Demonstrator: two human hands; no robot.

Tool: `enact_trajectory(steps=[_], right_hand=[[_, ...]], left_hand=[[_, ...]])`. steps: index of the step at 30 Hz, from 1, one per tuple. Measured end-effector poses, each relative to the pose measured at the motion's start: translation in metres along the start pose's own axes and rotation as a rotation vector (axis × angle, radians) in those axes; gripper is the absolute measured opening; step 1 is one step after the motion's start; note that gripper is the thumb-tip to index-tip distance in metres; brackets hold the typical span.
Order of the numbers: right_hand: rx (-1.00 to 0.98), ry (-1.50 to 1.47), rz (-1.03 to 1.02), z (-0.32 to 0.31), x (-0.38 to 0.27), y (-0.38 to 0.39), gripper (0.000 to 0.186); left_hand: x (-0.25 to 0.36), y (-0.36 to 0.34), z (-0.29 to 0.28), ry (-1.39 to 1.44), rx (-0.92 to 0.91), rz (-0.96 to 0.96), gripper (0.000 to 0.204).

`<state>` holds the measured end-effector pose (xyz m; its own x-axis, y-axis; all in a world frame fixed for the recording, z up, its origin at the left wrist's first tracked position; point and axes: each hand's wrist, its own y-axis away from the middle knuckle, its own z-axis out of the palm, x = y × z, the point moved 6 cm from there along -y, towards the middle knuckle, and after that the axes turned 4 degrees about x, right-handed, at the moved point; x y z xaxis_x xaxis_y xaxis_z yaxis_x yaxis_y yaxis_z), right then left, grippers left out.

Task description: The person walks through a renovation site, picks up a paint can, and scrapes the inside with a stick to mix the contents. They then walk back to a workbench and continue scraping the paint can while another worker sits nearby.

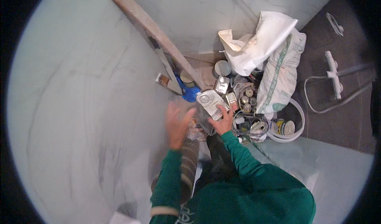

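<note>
A silver metal can (211, 104) with a round cap is tilted above a cluster of containers. My right hand (223, 121) grips the can's near end, with thumb and fingers on its edges. To the left, my left hand (177, 125) is blurred by motion; its thumb stands apart from the fingers and nothing shows in it. Just beyond it lies a blue plastic bag (189, 92). A smaller rectangular metal tin (222, 85) stands behind the can, and another small tin (231, 100) sits close to my right fingertips.
A long wooden beam (156, 33) leans against the marbled wall at the left. White sacks (279, 69) stand at the back right. A coiled white hose (301, 123), jars (247, 101) and cables surround the cluster. A shower mixer (334, 75) is on the dark tiled wall.
</note>
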<state>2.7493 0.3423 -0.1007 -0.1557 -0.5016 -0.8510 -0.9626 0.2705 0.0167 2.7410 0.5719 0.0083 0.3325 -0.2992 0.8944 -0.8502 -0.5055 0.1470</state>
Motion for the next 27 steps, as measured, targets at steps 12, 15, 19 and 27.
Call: enact_trajectory(steps=[12, 15, 19, 27], right_hand=[[0.218, 0.048, 0.119, 0.171, 0.157, -0.222, 0.08], [0.223, 0.092, 0.124, 0.208, 0.192, -0.271, 0.08], [0.226, 0.11, 0.058, 0.263, 0.21, -0.314, 0.081], [0.169, 0.088, 0.037, 0.358, 0.283, -0.375, 0.086]], left_hand=[[0.044, 0.01, -0.201, -0.765, 0.294, -0.402, 0.038], [0.05, -0.019, -0.175, -0.773, 0.247, -0.453, 0.035], [0.039, -0.012, -0.18, -0.605, 0.377, -0.593, 0.034], [0.04, -0.011, -0.182, -0.694, 0.336, -0.736, 0.033]])
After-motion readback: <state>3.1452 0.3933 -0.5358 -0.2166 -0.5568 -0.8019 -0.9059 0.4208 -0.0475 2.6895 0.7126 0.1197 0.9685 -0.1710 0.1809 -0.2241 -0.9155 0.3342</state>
